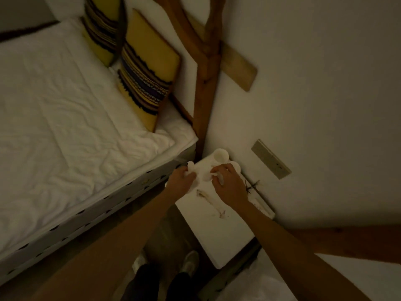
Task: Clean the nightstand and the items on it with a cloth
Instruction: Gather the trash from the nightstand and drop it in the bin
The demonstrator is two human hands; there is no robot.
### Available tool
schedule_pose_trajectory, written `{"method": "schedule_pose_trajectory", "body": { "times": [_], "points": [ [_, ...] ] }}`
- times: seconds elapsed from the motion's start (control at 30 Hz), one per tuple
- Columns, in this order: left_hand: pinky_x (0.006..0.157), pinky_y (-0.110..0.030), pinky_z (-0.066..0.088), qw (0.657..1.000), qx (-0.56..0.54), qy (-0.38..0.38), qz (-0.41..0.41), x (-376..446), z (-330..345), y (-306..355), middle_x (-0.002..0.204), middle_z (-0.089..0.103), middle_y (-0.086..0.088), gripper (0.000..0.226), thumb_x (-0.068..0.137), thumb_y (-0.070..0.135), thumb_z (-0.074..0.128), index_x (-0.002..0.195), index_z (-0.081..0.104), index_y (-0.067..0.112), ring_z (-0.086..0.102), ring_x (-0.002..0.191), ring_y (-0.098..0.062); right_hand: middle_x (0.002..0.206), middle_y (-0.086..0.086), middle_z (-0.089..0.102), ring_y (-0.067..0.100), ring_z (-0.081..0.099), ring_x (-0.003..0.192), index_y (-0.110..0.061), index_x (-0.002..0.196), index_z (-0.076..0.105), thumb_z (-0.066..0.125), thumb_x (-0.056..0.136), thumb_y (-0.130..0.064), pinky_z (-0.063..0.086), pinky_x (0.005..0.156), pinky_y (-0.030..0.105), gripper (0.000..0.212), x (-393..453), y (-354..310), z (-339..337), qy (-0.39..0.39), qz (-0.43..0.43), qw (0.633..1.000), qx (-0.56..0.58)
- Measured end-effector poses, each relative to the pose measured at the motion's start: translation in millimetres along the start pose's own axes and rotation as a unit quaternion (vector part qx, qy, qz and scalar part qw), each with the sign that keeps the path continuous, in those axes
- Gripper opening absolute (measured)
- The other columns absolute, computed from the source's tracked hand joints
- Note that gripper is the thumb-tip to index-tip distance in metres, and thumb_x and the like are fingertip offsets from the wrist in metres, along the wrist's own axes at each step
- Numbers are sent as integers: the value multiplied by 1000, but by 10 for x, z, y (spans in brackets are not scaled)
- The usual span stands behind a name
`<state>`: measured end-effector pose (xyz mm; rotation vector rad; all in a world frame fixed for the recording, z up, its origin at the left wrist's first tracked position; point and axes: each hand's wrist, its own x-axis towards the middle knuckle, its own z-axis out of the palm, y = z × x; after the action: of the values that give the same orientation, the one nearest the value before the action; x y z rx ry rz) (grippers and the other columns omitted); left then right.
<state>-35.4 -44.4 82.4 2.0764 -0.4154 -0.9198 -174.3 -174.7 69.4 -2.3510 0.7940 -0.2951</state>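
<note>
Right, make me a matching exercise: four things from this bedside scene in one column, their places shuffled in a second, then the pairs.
Things:
1. white round cup
2. yellow striped cushion
3. brownish smear
4. grey wall plate

Places:
A. on the wall right of the white nightstand
B. nightstand's far corner
C. on the white bed
D. on the nightstand top, between the forearms

Pairs: 1-B, 2-C, 3-D, 4-A

Both hands [183, 178] [229, 184] hold cloth [191, 167] over nightstand [227, 231].
</note>
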Motion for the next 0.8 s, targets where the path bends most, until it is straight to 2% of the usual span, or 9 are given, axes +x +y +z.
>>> {"method": "schedule_pose_trajectory", "body": {
  "times": [0.07,0.13,0.17,0.27,0.37,0.47,0.53,0.67,0.8],
  "points": [
    [73,-33,58,999,-25,28,-8,-12,-199,-43,107,66,-12,34,99,26,57,122,60,1,66,94,-25,124,-4,56,14,59,98,-24,121,64,57,97,-27,50,82,26,25,122,-195,86,-47,-12,999,7],
    [58,-18,46,997,-41,66,-14,-47,-438,-100,97,62,-6,27,100,25,57,114,61,2,61,79,-14,125,0,58,16,62,103,-19,122,64,56,99,-24,50,88,24,25,225,-415,224,-72,-52,996,3],
    [57,-16,43,995,-52,86,-16,-67,-568,-134,92,61,-5,23,100,25,57,107,61,3,59,75,-12,124,3,59,17,63,104,-16,121,65,57,99,-22,50,88,22,24,269,-537,298,-76,-72,994,2],
    [59,-20,44,984,-101,139,-37,-135,-1021,-316,86,59,-3,18,99,26,57,93,58,10,56,75,-14,121,5,62,15,63,103,-14,120,66,58,99,-23,46,87,18,23,371,-976,557,-96,-119,988,7],
    [64,-25,46,975,-130,174,-57,-273,-1459,-550,95,61,-4,20,100,27,54,101,60,8,59,85,-18,116,2,63,14,62,101,-17,115,65,58,98,-26,53,88,25,21,404,-1409,841,-119,-162,978,45],
    [72,-36,50,958,-162,225,-71,-502,-1956,-902,92,63,-11,24,99,25,55,97,61,2,61,89,-27,114,-4,60,7,59,96,-24,111,63,58,95,-27,52,83,22,18,375,-1927,1177,-147,-199,967,66],
    [81,-41,52,945,-180,258,-93,-699,-2313,-1174,99,65,-18,29,98,26,55,103,62,-2,62,92,-30,114,-7,59,8,59,96,-27,112,62,59,95,-26,52,82,24,18,335,-2296,1419,-179,-220,957,64],
    [79,-39,51,910,-223,329,-117,-1123,-2961,-1775,100,62,-12,24,98,26,56,112,55,7,61,93,-28,118,-10,57,10,60,99,-34,115,60,59,95,-31,51,82,29,21,175,-3033,1910,-258,-260,929,50],
    [79,-43,55,860,-289,391,-157,-1708,-3675,-2437,106,59,-11,36,97,29,60,125,48,9,63,97,-33,119,-10,58,10,60,98,-33,115,62,62,92,-26,51,81,28,24,-128,-3917,2496,-307,-314,898,30]
  ]
}}
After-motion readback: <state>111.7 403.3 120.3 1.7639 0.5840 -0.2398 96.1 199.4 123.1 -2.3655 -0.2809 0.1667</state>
